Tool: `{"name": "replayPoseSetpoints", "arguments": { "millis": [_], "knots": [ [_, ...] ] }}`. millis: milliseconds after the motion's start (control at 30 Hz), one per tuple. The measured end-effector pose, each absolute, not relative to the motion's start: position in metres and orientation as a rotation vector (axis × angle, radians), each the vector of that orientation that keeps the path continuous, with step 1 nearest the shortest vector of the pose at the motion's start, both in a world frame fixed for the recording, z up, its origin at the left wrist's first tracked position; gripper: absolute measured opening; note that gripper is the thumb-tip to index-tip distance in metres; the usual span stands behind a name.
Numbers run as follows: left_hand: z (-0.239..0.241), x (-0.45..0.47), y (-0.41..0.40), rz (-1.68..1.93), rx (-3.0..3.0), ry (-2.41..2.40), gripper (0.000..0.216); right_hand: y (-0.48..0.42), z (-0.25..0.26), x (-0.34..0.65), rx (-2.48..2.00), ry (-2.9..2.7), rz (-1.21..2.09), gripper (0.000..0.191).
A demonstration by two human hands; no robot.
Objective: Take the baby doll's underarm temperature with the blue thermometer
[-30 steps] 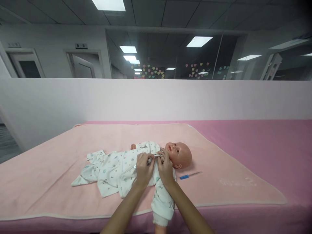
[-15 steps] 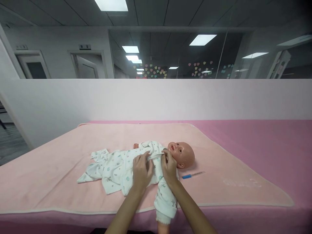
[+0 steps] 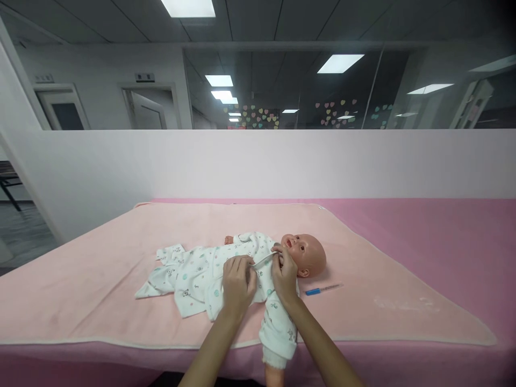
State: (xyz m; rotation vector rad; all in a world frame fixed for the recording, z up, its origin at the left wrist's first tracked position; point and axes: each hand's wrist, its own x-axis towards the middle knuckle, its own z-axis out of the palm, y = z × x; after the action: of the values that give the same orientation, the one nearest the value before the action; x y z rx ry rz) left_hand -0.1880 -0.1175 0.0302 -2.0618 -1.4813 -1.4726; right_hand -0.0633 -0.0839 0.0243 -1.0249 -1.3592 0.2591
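Note:
A baby doll (image 3: 313,257) lies on its back, head to the right, dressed in white printed baby clothes (image 3: 197,277). My left hand (image 3: 239,279) is closed on the front edge of the baby top at the chest. Near the doll's chin, my right hand (image 3: 285,271) pinches the same edge by the collar. Between both hands the edge is drawn into a raised straight line. One sleeved arm of the doll (image 3: 278,325) stretches toward me beneath my right forearm. My fingertips partly hide the fabric they grip.
A thermometer with a blue end (image 3: 313,292) lies right of the doll, below its head. The peach blanket (image 3: 387,279) spreads under everything on a pink-covered table (image 3: 455,236). A white partition (image 3: 282,164) rises behind the table.
The view has shifted slightly, moving everything a little rightward. My right hand has lifted the garment edge a bit toward the chin, and the fold between my hands slopes more.

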Motion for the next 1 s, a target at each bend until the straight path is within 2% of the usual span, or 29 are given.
{"name": "replayPoseSetpoints", "arguments": {
  "millis": [200,267,433,1000],
  "knots": [
    [0.0294,-0.188,-0.1164,-1.538,-2.046,-1.506,0.01,-0.0903,0.0221,-0.0677,-0.801,-1.711,0.038,0.026],
    [0.03,-0.188,-0.1159,-1.553,-2.043,-1.516,0.011,-0.0905,0.0221,-0.0693,-0.773,-1.78,-0.008,0.022],
    [0.0306,-0.1888,-0.1159,-1.558,-2.073,-1.54,0.015,-0.09,0.0226,-0.07,-0.82,-1.824,-0.014,0.015],
    [0.0345,-0.1871,-0.1203,-1.447,-2.076,-1.63,0.018,-0.0892,0.0206,-0.0714,-0.928,-1.872,-0.087,0.022]
  ]
}}
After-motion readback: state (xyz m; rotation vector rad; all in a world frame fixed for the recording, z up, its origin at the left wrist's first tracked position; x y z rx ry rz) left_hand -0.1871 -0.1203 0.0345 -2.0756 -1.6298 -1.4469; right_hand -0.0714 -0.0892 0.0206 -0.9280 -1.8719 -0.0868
